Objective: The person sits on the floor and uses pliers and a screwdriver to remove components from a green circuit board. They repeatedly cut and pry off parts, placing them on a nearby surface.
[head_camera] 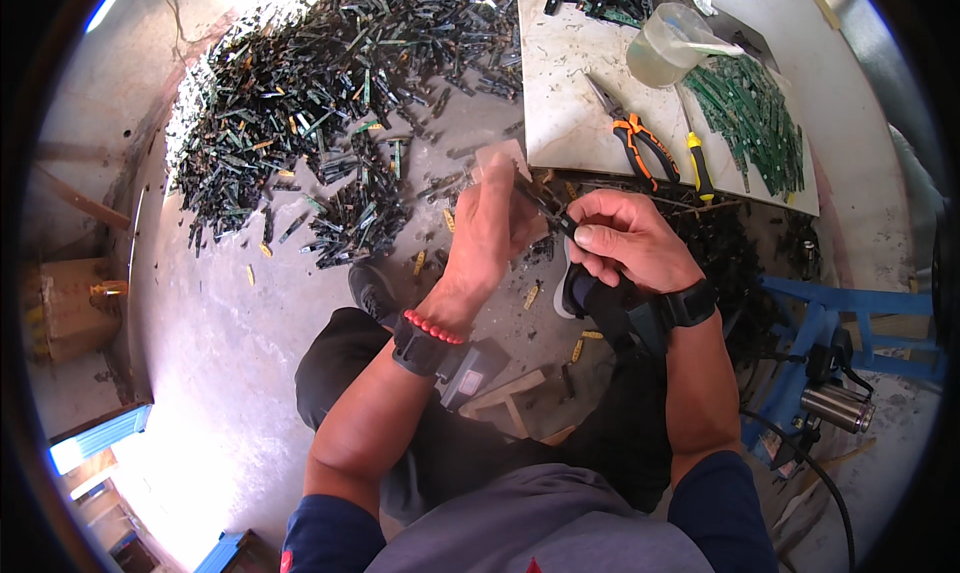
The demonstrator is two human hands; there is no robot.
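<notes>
Between my hands is a narrow dark strip [553,210], tilted down to the right. My right hand [634,239] pinches its lower end between thumb and fingers. My left hand [487,224], blurred, grips the upper end; its fingers are partly hidden behind the thumb and palm. A pale pinkish block [513,155] shows just behind the left hand. Beyond my right hand, on a white board [562,115], lie long-nose pliers [643,141] with orange and black handles and a yellow and black screwdriver [699,166].
A heap of dark strips [300,107] covers the floor ahead and to the left. On the board are green circuit-board strips [754,122] and a plastic jug [664,51] of liquid. A blue metal frame [814,303] stands right, near a steel cylinder [836,408] and a black cable [817,472].
</notes>
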